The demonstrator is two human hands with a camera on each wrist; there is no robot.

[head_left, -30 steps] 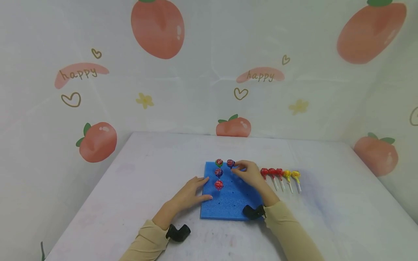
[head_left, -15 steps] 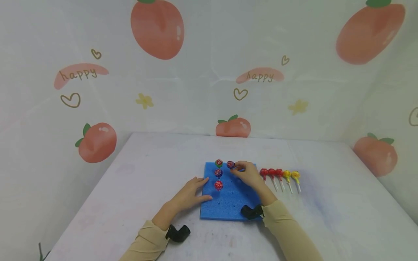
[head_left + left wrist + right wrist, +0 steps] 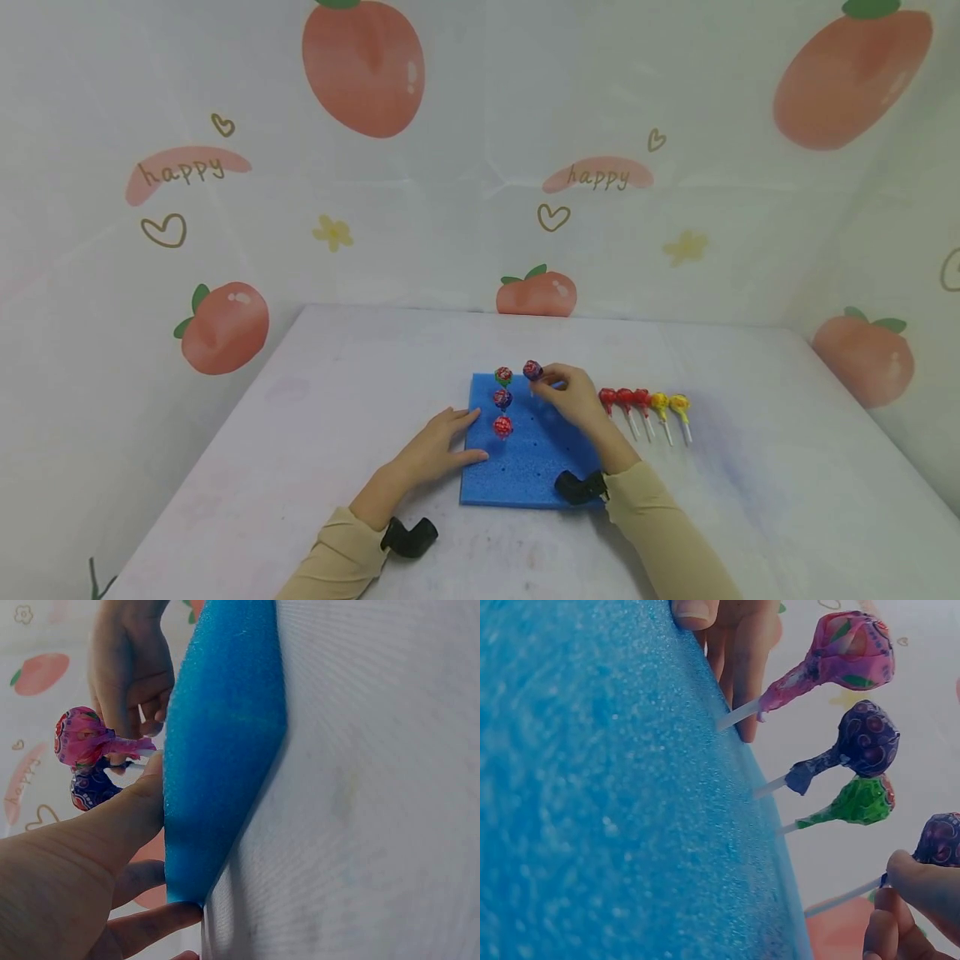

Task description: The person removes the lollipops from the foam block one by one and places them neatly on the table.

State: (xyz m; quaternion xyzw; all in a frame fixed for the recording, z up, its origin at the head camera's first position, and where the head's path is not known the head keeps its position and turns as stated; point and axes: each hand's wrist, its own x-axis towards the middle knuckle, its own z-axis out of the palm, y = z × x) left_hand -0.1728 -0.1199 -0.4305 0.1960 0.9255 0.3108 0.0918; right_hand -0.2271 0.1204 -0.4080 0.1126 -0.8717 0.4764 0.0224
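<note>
My right hand [image 3: 576, 398] pinches a purple-wrapped lollipop [image 3: 532, 369] just below its head, over the far part of a blue foam board [image 3: 510, 483]. In the right wrist view its white stick [image 3: 844, 901] runs down to the foam's surface. Three lollipops stand in a column along the board's left side: a green one [image 3: 864, 801] farthest, a purple one [image 3: 868, 739] in the middle and a pink one [image 3: 855, 651] nearest. My left hand [image 3: 429, 447] rests against the board's left edge, fingers and thumb spread; the left wrist view shows fingertips [image 3: 184, 913] touching its side.
Right of the board, three red lollipops [image 3: 625, 397] and two yellow ones [image 3: 678, 403] lie in a row on the white tabletop [image 3: 750, 467]. Small holes dot the board. A white cloth wall [image 3: 450, 225] printed with fruit rises behind the table.
My right hand has lifted the purple lollipop slightly, and some of its stick now shows below the fingers. The left hand and the board have stayed in place.
</note>
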